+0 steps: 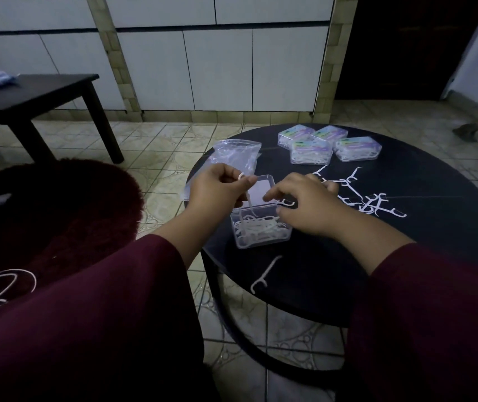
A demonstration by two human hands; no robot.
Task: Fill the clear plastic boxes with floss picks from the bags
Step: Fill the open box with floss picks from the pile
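Left hand (217,188) pinches a floss pick (246,195) over the open box (261,227); lower it flat while the right hand (304,204) pinches another

Open clear box (261,227) sitting lid-up near the worktop's front edge, partly holding white floss picks. One pick (247,195) hanging upright over it. Loose picks (368,198) lying scattered to the right. Clear bag (236,155) lying behind. Four filled boxes (327,147) sitting clustered farther back.
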